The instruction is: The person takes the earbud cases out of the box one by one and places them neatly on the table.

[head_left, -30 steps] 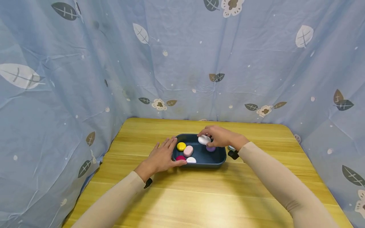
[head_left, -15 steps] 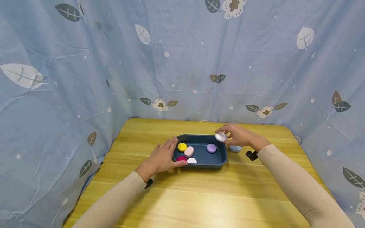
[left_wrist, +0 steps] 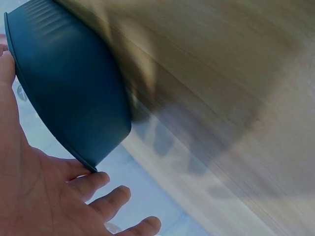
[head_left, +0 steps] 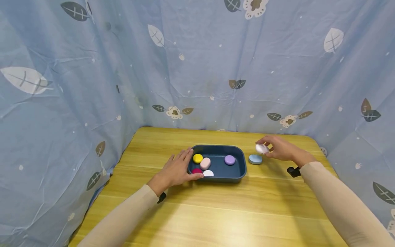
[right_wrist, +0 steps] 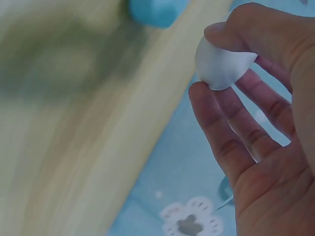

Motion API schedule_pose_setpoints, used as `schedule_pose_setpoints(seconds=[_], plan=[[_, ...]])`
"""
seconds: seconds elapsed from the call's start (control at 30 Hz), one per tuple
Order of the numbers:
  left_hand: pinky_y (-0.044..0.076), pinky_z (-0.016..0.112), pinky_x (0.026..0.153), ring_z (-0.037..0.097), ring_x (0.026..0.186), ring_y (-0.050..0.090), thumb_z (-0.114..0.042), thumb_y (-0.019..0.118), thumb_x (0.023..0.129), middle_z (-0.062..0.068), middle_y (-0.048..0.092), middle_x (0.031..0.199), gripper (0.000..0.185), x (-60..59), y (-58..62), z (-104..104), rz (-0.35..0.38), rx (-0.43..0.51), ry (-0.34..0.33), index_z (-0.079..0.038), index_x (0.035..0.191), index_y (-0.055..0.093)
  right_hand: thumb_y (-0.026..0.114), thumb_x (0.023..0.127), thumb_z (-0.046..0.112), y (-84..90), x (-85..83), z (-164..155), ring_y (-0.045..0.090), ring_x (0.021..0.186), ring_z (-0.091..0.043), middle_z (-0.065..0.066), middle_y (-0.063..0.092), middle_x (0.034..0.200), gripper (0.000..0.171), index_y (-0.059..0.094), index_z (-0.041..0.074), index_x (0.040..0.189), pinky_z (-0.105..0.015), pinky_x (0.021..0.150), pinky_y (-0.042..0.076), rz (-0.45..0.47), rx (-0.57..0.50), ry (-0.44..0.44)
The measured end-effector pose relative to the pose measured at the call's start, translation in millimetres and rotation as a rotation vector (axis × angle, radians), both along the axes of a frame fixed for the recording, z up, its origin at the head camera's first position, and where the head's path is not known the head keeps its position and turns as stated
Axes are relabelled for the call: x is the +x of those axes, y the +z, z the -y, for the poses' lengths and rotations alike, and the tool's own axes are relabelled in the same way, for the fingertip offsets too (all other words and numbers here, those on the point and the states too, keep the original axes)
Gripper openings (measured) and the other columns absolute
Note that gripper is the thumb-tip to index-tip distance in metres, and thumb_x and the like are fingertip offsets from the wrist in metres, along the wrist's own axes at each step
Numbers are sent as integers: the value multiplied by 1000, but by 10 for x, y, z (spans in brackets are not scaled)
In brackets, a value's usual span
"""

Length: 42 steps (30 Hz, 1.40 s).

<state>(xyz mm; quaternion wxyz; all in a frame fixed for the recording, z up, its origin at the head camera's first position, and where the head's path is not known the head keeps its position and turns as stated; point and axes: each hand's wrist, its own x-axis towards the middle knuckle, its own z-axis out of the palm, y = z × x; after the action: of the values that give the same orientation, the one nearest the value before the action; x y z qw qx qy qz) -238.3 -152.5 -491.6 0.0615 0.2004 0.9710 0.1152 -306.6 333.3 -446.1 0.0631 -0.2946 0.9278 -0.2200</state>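
Note:
My right hand [head_left: 281, 148] pinches a white oval, soap-like piece [head_left: 262, 148] between thumb and fingertips, above the table right of the tray. In the right wrist view the white piece [right_wrist: 219, 64] looks smooth and domed. A light blue rounded piece [head_left: 255, 159] lies on the table just below it. My left hand [head_left: 173, 171] rests spread over the left end of the dark blue tray [head_left: 220, 180], fingers on its side rim and thumb along the near rim. Inside the tray sit yellow [head_left: 198, 158], pale pink [head_left: 205, 163], crimson [head_left: 197, 170], white [head_left: 208, 173] and purple [head_left: 229, 160] pieces.
The wooden table [head_left: 210, 212] extends toward me and to both sides. A blue patterned curtain [head_left: 197, 68] hangs behind its far edge and along the left and right.
My right hand has lifted the white piece out of the tray and carried it right, past the rim and the blue piece. My left hand stays on the tray.

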Motion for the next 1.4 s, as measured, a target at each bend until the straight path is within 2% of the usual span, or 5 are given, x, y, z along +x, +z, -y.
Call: schedule_pose_setpoints(seconds=[0.63,0.83,1.13,1.3,1.4], plan=[[24,75,145,39,183,27,-96,60,99,10,24,197,129,-18,11,24,-6,-9,0,-10,188,21,89,94,-7,-330,89,-409,75,115,-39,-21,76,129,52,77,-5,144,-36,84,72,7,17,-57],[25,75,144,39,183,27,-96,60,99,10,23,197,129,-3,10,20,-1,-9,4,-11,188,22,88,92,-7,-395,101,-430,72,103,-27,-17,77,121,52,80,-2,143,-29,79,65,-18,58,-47],[25,75,144,39,182,28,-95,61,99,10,24,197,129,9,12,4,2,-9,0,-10,188,22,87,96,-4,-463,134,-448,69,102,-20,-16,77,125,50,80,1,146,-27,78,58,-7,69,-52],[25,75,144,39,182,27,-96,61,99,9,23,197,129,2,8,-3,2,-8,1,-11,188,22,88,96,-2,-442,150,-446,71,104,-26,-21,76,132,55,77,1,150,-34,80,59,-9,81,-46],[24,75,145,39,183,27,-96,60,99,9,23,197,129,-1,11,-6,6,-9,1,-11,188,22,88,98,2,-413,149,-419,74,116,-39,-26,73,139,57,75,2,154,-51,91,65,-20,101,-50]])
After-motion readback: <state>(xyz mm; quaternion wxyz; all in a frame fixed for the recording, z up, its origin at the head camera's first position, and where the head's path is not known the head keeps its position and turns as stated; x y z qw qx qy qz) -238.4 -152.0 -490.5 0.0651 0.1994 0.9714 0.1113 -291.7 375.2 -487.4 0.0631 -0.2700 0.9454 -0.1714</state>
